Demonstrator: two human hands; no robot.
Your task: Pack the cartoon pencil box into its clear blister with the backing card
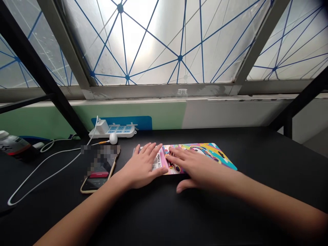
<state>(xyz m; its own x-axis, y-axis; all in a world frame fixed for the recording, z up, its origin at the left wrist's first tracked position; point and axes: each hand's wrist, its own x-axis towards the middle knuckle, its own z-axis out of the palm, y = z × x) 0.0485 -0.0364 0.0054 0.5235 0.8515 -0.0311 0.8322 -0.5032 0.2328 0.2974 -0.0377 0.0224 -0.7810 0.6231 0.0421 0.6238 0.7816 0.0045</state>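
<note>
Colorful pencil box [205,155] lay flat on the black counter [266,194], its printed "PENCIL BO…" label showing near the left end. Left hand [142,166] and right hand [197,171] rested on top, close together, fingers spread, not clamped. Phone [96,182] lay just left, partly blurred; power strip [112,131] sat behind.

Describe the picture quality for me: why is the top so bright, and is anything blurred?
In the head view, daylight washes out the frosted window, while the black table stays dark; that view's wide angle seems to bend the window frame; in it, a blocky pixelated patch hides part of the phone, and the left hand and right hand look sharp.
</note>
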